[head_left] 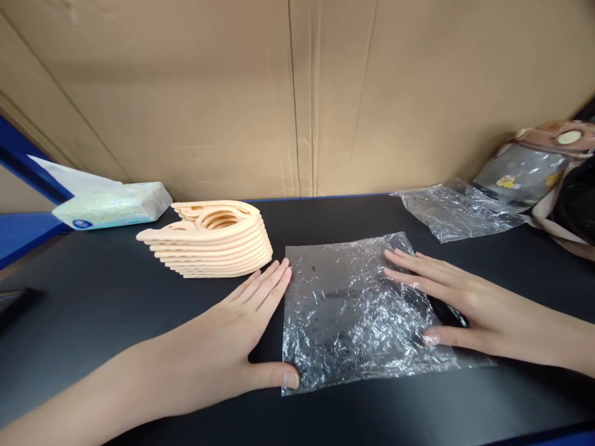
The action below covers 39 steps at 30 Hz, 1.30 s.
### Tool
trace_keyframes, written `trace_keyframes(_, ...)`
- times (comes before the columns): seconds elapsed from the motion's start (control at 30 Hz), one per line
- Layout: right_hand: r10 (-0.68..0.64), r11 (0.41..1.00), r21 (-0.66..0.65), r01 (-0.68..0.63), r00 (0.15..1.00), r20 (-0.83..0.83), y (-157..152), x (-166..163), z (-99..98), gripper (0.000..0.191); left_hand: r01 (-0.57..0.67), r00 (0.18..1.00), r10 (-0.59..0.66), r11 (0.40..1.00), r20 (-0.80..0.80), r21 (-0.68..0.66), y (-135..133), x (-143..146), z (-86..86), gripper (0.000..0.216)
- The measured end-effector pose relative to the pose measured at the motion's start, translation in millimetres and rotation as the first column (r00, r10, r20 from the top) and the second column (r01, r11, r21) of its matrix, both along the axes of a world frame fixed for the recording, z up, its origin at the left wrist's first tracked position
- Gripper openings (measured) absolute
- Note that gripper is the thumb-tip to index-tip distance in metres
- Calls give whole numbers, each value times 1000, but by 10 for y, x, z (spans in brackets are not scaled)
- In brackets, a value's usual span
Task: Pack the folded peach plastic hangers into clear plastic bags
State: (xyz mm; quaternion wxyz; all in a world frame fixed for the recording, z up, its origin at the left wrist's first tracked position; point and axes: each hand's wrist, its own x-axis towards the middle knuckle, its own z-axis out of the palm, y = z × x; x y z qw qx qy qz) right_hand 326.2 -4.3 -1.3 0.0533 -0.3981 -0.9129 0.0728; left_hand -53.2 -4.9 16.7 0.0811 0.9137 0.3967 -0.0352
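Observation:
A crinkled clear plastic bag (344, 310) lies flat on the black table in front of me. My left hand (246, 328) is open at the bag's left edge, its thumb on the lower left corner and its fingertips by the upper left side. Across the right part of the bag rests my right hand (455, 297), open, with fingers and thumb spread on the plastic. Just beyond my left fingertips sits a neat stack of peach-coloured plastic hangers (209, 241), nested on top of each other.
At the back left is a tissue pack (116, 207) with a tissue sticking out. Another clear plastic bag (455, 210) lies at the back right, beside a transparent bottle (525, 167) with a brown lid and a strap. Cardboard (232, 93) walls the table's back.

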Motion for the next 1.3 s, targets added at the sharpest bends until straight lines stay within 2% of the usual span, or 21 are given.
trace_keyframes(0.17, 5, 987, 162, 5, 998, -62, 21, -13, 139, 48, -3, 998, -1, 998, 56, 62, -60, 63, 143, 92)
trace_keyframes(0.27, 25, 976, 220, -4, 996, -90, 61, -89, 277, 36, 64, 992, -74, 993, 104, 98, -118, 75, 259, 91)
trace_keyframes(0.37, 34, 959, 282, -13, 997, -69, 115, -153, 414, 30, 66, 987, -98, 971, 130, 228, -132, 56, 406, 79)
trace_keyframes(0.47, 35, 940, 342, -6, 996, -77, 195, -203, 511, 29, -9, 991, -44, 922, 129, 388, -13, -53, 577, 59)
trace_keyframes(0.6, 54, 902, 432, -4, 993, -102, 316, -278, 532, 26, -126, 987, 60, 862, 147, 492, 327, -385, 727, 62)
trace_keyframes(0.7, 60, 882, 471, -7, 993, -98, 374, -306, 460, 24, -192, 979, 140, 875, 146, 446, 575, -666, 723, 68)
trace_keyframes(0.87, 47, 904, 428, -8, 996, -81, 402, -258, 301, 24, -301, 951, 261, 906, 166, 299, 760, -907, 650, 65)
trace_keyframes(0.97, 50, 913, 408, -8, 994, -93, 432, -226, 258, 25, -320, 940, 275, 916, 201, 243, 767, -927, 637, 66)
trace_keyframes(1.17, 91, 902, 431, -10, 982, -167, 490, -206, 252, 21, -334, 913, 274, 928, 303, 164, 725, -891, 642, 82)
trace_keyframes(1.3, 89, 914, 406, 10, 971, -223, 465, -235, 250, 20, -313, 902, 218, 925, 372, 215, 645, -767, 670, 76)
